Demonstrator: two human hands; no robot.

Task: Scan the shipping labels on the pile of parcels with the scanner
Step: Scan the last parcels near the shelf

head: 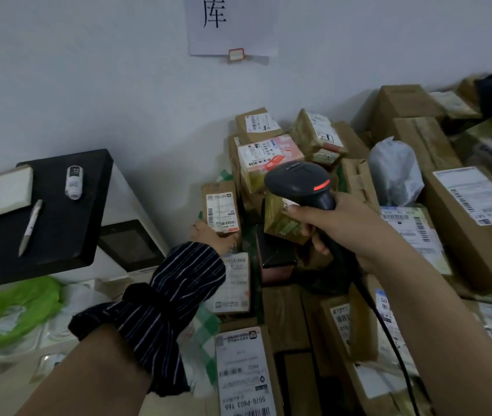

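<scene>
Gripping scanner (298,184), parcel (220,211), nearer label (243,373) "507G-P803 Y66"

Behind left hand (211,235): dark navy fabric cuff (189,273), thin white stripes, ruffled edges, cinched by black band (144,297).

Right hand (340,226) grips scanner (298,178); left hand (210,235) holds parcel (220,208).

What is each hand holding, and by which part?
The right hand grips the scanner by its handle, below the head. The left hand holds a small labelled parcel by its near end.
</scene>
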